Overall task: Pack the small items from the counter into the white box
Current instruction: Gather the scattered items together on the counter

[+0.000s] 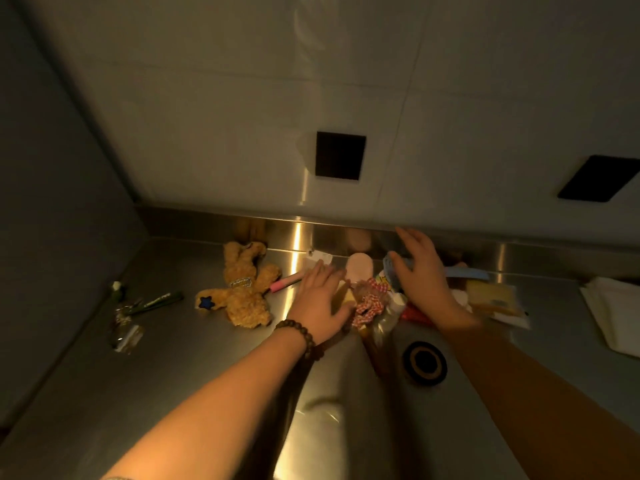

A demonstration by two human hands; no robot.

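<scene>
Both hands are spread open over the heap of small items (372, 299), left hand (323, 299) flat on its near-left edge, right hand (420, 275) hovering over its far side. No white box is in sight.

On the table (173, 393), a plush toy (239, 289) lies left of centre near the back wall, with keys (124, 327) and a pen (156, 301) further left and a marker (285, 283) just to its right. A heap of small items (374, 299) sits in the middle, the left hand (322, 299) on its left edge and the right hand (420, 275) over its right part. A round disc (424, 363) lies in front of the heap; packets (495, 299) and folded paper (613, 310) lie to the right.
</scene>
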